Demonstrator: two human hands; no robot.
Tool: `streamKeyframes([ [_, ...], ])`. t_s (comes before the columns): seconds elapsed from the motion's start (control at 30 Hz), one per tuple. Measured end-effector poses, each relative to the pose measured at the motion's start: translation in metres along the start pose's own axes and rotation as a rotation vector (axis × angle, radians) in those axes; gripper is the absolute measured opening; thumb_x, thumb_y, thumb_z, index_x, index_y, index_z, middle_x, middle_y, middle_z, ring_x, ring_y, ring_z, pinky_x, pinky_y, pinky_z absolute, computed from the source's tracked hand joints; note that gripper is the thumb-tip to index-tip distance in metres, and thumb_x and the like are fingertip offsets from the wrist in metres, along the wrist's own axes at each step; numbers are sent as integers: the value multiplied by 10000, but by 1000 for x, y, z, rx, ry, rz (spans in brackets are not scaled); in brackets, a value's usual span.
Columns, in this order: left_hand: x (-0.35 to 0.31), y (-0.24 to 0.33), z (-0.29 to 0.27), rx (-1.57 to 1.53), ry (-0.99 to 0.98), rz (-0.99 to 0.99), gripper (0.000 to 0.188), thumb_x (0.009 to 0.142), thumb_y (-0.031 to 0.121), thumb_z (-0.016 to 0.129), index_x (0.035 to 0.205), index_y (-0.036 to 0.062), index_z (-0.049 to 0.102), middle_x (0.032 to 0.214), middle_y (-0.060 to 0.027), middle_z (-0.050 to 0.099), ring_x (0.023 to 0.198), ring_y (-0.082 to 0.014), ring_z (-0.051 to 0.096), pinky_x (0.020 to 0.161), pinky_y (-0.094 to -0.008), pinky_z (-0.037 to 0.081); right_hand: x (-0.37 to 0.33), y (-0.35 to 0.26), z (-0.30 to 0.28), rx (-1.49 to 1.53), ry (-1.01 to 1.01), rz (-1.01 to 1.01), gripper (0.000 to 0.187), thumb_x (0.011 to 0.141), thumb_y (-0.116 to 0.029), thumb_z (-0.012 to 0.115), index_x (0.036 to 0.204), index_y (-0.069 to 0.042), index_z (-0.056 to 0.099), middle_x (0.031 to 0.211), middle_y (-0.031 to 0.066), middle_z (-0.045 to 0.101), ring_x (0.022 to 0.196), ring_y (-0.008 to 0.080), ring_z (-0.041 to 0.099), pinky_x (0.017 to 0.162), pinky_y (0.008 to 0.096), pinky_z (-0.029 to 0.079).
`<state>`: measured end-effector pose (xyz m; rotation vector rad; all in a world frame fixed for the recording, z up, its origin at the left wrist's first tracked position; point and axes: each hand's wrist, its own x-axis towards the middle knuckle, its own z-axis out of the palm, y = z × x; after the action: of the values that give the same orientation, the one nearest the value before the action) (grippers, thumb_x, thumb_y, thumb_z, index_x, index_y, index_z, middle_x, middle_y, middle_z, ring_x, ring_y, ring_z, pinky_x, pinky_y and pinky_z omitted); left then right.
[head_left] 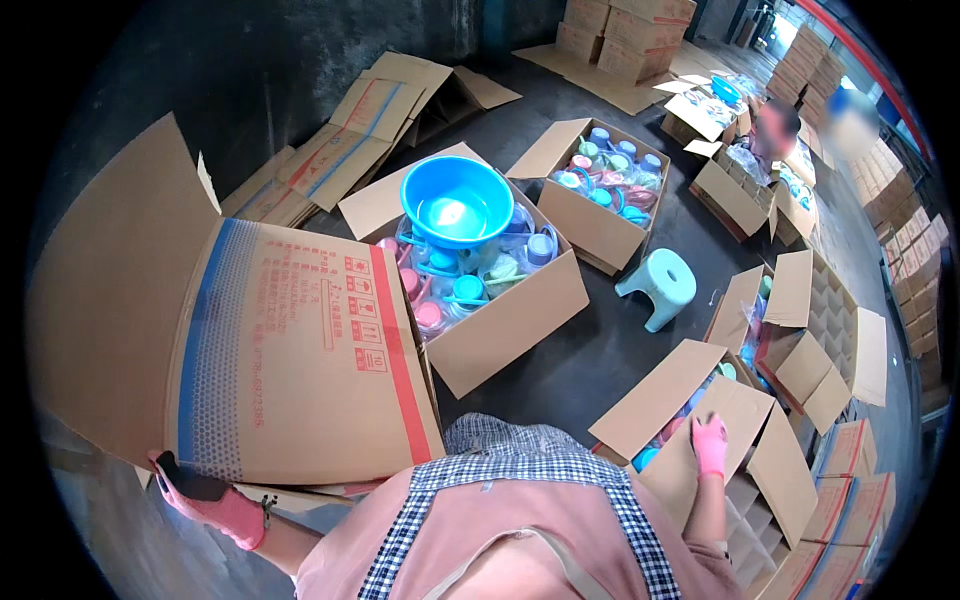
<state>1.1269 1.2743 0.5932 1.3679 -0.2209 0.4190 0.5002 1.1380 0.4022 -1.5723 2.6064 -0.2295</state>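
Note:
My left hand (212,503), in a pink glove with a dark palm, is closed on the lower corner of a big cardboard box (300,350) standing tilted beside me, its long flap raised. My right hand (710,447), also pink-gloved, lies against a brown flap (742,410) of an open carton at my right. Its fingers look curled; what they hold, if anything, is hidden. Colourful bottles (690,405) show beside that flap, and pale dividers (750,520) show in the carton's nearer part.
Ahead stands an open carton (510,325) of bagged bottles with a blue basin (457,200) on top. Behind it is another bottle carton (590,232). A light-blue stool (660,285) stands on the dark floor. Flattened cardboard (350,135) leans far left; two people (775,130) are at the far right.

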Motion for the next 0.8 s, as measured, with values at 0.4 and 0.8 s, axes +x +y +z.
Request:
streamKeyframes([
  [0.4,30,-81,139,117,-143,102,433,872,305,478,997,-105,537,878,-83,527,769,-154,472,742,-302,392,124,-345,258,1016,-1224,155,297,784,-398,584,792,-106,528,631,12,527,518,112,504,463,233,385],
  [0.8,17,-178,270,561,-225,-184,477,880,347,462,1084,-80,517,980,-75,533,841,-153,489,761,-300,414,269,-510,393,1035,-1200,499,484,673,-553,642,660,-90,505,553,15,410,467,118,396,420,272,323],
])
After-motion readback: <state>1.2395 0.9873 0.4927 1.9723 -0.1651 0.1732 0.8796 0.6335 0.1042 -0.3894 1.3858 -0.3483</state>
